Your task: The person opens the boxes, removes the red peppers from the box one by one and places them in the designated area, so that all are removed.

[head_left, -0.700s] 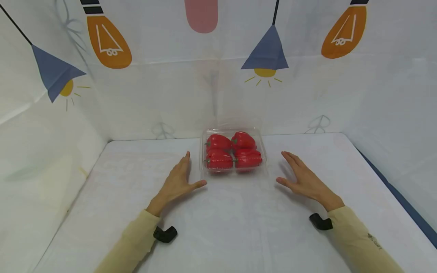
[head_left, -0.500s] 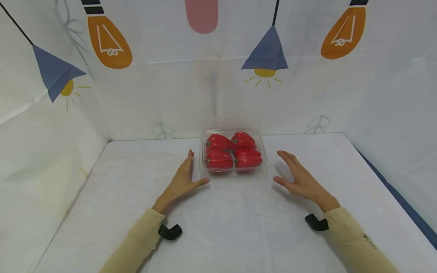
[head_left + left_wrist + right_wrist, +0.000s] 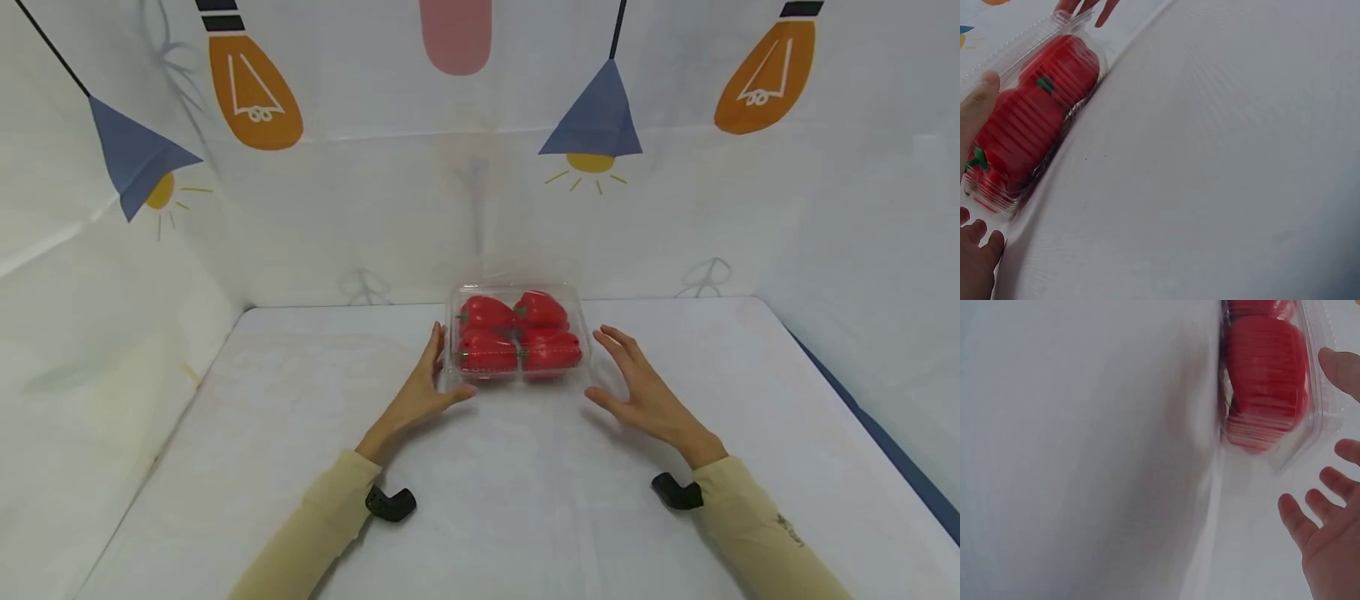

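A clear plastic clamshell box [image 3: 517,377] stands near the back edge of the white table, with several red bell peppers [image 3: 487,352] with green stems inside. My left hand [image 3: 416,396] is at the box's left side, fingertips right at its wall and thumb spread toward its front corner. In the left wrist view the thumb overlaps the box. Off the right side, a small gap away, my right hand [image 3: 641,396] has its fingers spread and thumb apart. The right wrist view shows those fingers [image 3: 1297,519] beside the box's end, holding nothing.
White cloth walls printed with lamps [image 3: 592,117] and bulbs [image 3: 255,92] rise behind and beside the white table [image 3: 510,500]. A black wrist-worn device [image 3: 392,505] sits under each sleeve. Blue fabric [image 3: 862,408] shows past the right edge.
Both hands have moved inward toward the box, the left to the right and the right to the left. The box and peppers stay in place; the head view has shifted slightly.
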Demonstrator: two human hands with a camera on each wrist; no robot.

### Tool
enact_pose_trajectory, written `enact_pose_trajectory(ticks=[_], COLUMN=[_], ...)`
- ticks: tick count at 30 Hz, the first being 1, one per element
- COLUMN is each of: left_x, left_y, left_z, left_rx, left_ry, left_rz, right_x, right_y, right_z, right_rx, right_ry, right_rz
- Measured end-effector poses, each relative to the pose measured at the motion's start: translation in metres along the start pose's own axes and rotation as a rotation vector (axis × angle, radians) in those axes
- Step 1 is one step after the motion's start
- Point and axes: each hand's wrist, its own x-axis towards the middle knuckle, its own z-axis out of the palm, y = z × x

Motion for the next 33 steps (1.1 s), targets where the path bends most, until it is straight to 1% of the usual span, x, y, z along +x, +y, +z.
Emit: enact_pose_trajectory(ticks=[4,10,13,20,24,28,31,33], left_x=[0.003,0.005,0.006,0.009,0.010,0.010,0.010,0.010], left_y=[0.000,0.000,0.000,-0.001,-0.003,-0.003,-0.003,-0.003], left_z=[0.003,0.006,0.007,0.009,0.010,0.011,0.012,0.013], left_rx=[0.011,0.042,0.040,-0.006,0.005,0.019,0.015,0.005], left_ry=[0.009,0.047,0.062,0.092,0.095,0.096,0.100,0.101], left_rz=[-0.016,-0.023,-0.024,-0.039,-0.048,-0.079,-0.103,-0.108], right_x=[0.005,0.013,0.016,0.023,0.026,0.029,0.031,0.033], right_y=[-0.003,-0.010,-0.013,-0.014,-0.015,-0.017,-0.018,-0.018], right_z=[0.005,0.014,0.017,0.020,0.020,0.018,0.014,0.012], right_rx=[-0.013,-0.010,-0.018,-0.045,-0.088,-0.145,-0.169,-0.174], right_ry=[0.028,0.057,0.076,0.106,0.125,0.119,0.093,0.070], right_rz=[-0.046,-0.077,-0.100,-0.133,-0.157,-0.159,-0.149,-0.144])
